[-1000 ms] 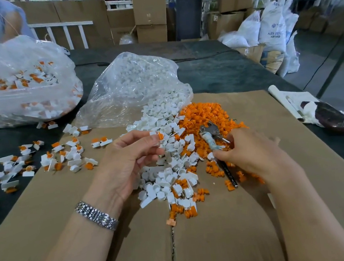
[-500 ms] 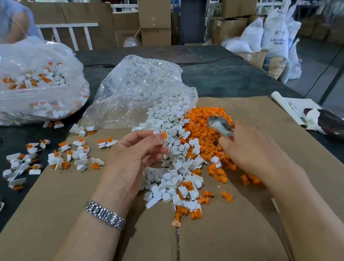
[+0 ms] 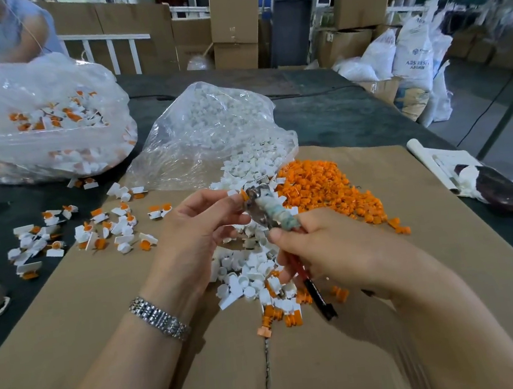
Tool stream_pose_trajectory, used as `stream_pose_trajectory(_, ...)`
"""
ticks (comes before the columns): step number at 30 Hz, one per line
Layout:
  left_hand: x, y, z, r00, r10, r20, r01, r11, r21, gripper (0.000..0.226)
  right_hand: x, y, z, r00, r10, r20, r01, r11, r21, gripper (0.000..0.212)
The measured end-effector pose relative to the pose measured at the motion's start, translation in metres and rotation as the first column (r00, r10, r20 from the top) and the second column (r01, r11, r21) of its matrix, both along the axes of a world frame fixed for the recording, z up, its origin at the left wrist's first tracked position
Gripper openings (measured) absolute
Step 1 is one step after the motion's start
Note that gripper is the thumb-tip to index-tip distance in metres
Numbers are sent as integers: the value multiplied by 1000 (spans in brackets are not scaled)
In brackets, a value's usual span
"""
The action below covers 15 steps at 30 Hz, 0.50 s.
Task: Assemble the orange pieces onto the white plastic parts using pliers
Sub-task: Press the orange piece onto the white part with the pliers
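Your left hand (image 3: 198,229) pinches a white plastic part (image 3: 232,193) with an orange piece (image 3: 243,194) just above the white heap (image 3: 249,259) on the cardboard sheet (image 3: 102,308). Your right hand (image 3: 335,249) grips the pliers (image 3: 267,212) (handles taped), their metal nose touching that piece. The orange pile (image 3: 328,189) lies right of the heap.
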State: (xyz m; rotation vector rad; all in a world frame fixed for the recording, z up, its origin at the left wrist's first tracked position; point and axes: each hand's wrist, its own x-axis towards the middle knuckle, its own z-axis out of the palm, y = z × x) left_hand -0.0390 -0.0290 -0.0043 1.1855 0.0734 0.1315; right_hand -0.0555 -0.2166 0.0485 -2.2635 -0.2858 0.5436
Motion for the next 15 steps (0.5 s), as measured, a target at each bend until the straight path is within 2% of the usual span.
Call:
stream_pose_trajectory(3,0,-1,-1,1000,8,18,-9,999,33,19,-4,4,1,1000,0,20,0,1000,5,35)
stream_pose_trajectory(5,1,-1,-2,1000,23,14,-23,999,28,8,-6,7,-1,999,0,39,1,1000,-21,36)
stream_pose_trajectory(9,1,-1,-4,1000,28,7,-28,999,37,5,-12,18,-7,995,-24,96,28,999,-40,51)
stream_pose_trajectory(15,2,0,-5,999,44,-8,-44,999,24,21,-13,30,-17,959,-69,274,108,986,-128,44)
